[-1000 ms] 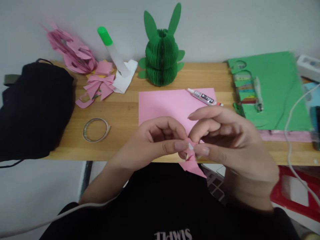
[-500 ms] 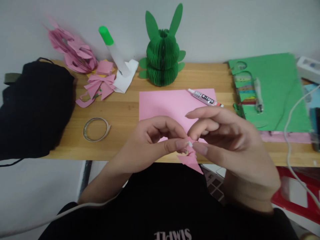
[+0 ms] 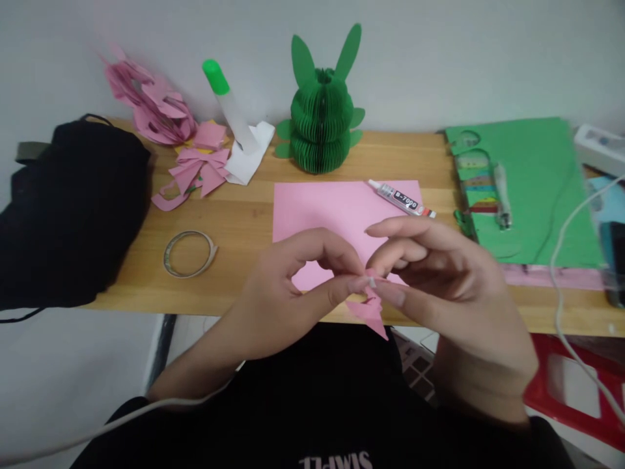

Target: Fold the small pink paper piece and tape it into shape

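Between the fingertips of both hands is a small folded pink paper piece point(image 3: 372, 314), with pointed tails hanging below and a small white bit at its top. My left hand point(image 3: 307, 286) pinches it from the left with thumb and index finger. From the right, my right hand point(image 3: 439, 286) pinches the same piece, its index finger bent and raised. The fingers hide most of the paper's upper part. Beneath and behind the hands lies a pink paper sheet point(image 3: 317, 208), with a B-7000 glue tube point(image 3: 401, 198) resting on its far right corner.
A green honeycomb paper rabbit point(image 3: 321, 124) stands by the wall. At left are a tape ring point(image 3: 189, 254), a pink paper bow point(image 3: 200, 170), a green-capped glue stick point(image 3: 229, 98) and a black bag point(image 3: 78, 215). Green sheets point(image 3: 541, 195) and a white cable point(image 3: 556, 286) lie at right.
The thumbs have come slightly closer around the pink piece, and its tails have swung a little left. The view has tilted slightly upward, so the tabletop items sit lower.
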The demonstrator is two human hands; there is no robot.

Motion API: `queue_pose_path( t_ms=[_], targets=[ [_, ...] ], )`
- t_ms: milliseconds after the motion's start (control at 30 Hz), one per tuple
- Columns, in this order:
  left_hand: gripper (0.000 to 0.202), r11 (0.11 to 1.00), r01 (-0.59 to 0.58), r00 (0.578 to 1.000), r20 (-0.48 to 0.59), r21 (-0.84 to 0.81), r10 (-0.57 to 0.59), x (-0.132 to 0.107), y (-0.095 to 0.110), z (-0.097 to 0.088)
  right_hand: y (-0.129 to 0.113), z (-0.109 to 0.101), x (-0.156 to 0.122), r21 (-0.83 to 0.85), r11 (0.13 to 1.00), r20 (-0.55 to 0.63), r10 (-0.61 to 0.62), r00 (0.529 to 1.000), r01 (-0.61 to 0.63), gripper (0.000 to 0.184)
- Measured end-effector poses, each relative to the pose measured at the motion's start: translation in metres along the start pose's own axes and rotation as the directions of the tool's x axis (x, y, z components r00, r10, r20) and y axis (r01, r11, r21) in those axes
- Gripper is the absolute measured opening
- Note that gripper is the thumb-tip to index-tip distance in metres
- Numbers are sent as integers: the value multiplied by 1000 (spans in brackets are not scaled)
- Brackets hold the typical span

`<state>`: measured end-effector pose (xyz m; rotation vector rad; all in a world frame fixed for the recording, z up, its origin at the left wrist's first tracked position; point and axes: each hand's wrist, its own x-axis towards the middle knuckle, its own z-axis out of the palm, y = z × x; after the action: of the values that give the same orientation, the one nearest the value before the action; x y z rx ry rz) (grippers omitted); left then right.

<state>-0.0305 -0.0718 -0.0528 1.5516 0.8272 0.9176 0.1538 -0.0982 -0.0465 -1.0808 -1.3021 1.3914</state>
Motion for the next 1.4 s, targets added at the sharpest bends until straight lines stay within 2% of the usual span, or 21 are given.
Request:
queue_pose_path(
  t_ms=[167,367,533,733,867,1067,1133,1233,1300,1400],
  targets=[
    [10,994,-40,999,35,105,37,0,1,-4,0,-1,-1,-23,1000,-8,-9,1000,9,35],
    [11,953,-182,981,107,242,160,5,11,-11,-1,1,-2,-43,998,-32,-38,999,36,36],
    [5,895,-237,971,76,377,225,5,17,-8,-2,4,-5,-82,995,-70,-58,996,52,37],
    [3,851,-247,963,19,464,269,4,15,-2,-3,6,-8,-128,990,-88,-69,994,58,39],
    [4,819,-271,955,31,505,296,4,13,-2,-3,7,-9,-156,985,-77,-88,993,75,41],
    [7,724,-301,937,51,621,346,0,11,-2,-1,7,-9,-161,984,-75,-92,993,79,41],
    [7,730,-280,943,35,623,332,0,10,-2,0,6,-8,-153,985,-73,-86,994,74,42],
    [7,835,-207,959,-63,509,276,0,9,-3,2,4,-7,-138,987,-74,-89,993,78,42],
    [6,917,-106,978,-124,384,165,0,7,-6,4,4,-5,-129,988,-74,-91,993,81,41],
    [7,980,46,992,-125,193,-22,0,6,-9,5,3,-3,-117,990,-77,-87,993,78,39]
  ],
)
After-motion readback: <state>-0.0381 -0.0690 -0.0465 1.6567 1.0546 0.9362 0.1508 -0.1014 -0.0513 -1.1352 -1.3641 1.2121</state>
